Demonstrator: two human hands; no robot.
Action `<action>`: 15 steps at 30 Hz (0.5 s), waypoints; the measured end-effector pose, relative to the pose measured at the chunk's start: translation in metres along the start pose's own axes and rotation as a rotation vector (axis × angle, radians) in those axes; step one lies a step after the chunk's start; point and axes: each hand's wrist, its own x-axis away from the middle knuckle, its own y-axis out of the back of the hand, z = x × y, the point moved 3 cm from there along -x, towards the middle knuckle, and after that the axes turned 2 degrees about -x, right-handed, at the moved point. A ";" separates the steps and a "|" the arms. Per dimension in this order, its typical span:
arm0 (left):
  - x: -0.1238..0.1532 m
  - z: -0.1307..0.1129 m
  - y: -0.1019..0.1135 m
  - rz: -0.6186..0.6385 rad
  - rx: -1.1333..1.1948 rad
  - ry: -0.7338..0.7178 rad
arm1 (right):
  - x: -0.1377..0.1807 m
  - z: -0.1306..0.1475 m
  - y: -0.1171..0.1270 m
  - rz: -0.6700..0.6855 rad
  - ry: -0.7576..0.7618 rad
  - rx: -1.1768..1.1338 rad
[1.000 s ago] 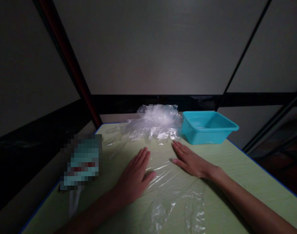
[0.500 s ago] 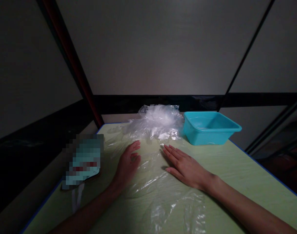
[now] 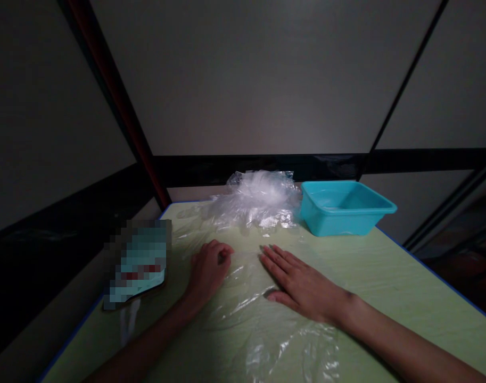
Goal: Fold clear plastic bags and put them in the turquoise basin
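Observation:
A thin, clear plastic bag (image 3: 248, 303) lies spread flat on the pale green tabletop, with creases catching the light. My right hand (image 3: 302, 279) rests palm down on its right part, fingers stretched out and thumb apart. Over the left part of the bag, my left hand (image 3: 208, 268) is curled into a loose fist. A small gap shows between its thumb and index finger, and nothing is visible in it. Beyond both hands sits a crumpled heap of clear plastic bags (image 3: 262, 194).
A turquoise plastic basin (image 3: 338, 221) stands at the back right, beside the heap. On the left, a phone-like object (image 3: 137, 266) with a pixelated screen lies near the table (image 3: 394, 282) edge, a white strip (image 3: 129, 322) below it. Pale panels (image 3: 258, 80) rise behind the table.
My left hand has gone from open, fingers apart, to curled. The right hand has slid slightly toward me, still flat on the plastic bag.

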 end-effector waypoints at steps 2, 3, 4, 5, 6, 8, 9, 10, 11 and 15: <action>0.000 0.000 0.002 -0.032 0.019 0.002 | 0.000 0.000 0.000 0.009 -0.010 0.004; -0.001 0.001 0.004 -0.060 0.034 0.008 | 0.001 0.000 0.000 0.014 -0.014 0.008; -0.001 0.002 0.006 -0.098 0.052 0.019 | 0.001 0.000 0.000 0.017 -0.017 0.013; -0.001 0.002 0.009 -0.142 0.070 0.030 | 0.001 0.000 0.000 0.019 -0.019 0.018; -0.001 0.003 0.012 -0.192 0.086 0.038 | 0.001 0.001 0.000 0.018 -0.021 0.022; -0.001 0.003 0.018 -0.307 0.112 0.048 | 0.001 0.002 0.001 0.000 -0.026 0.023; 0.000 0.003 0.022 -0.361 0.119 0.045 | 0.001 0.002 0.002 -0.014 -0.027 0.019; 0.001 0.002 0.024 -0.407 0.123 0.037 | 0.000 0.003 0.003 -0.029 -0.027 0.014; 0.002 0.000 0.026 -0.441 0.127 0.024 | -0.001 0.004 0.003 -0.042 -0.026 0.008; 0.006 -0.012 0.023 -0.382 0.154 -0.137 | -0.006 0.006 0.004 -0.042 -0.026 -0.007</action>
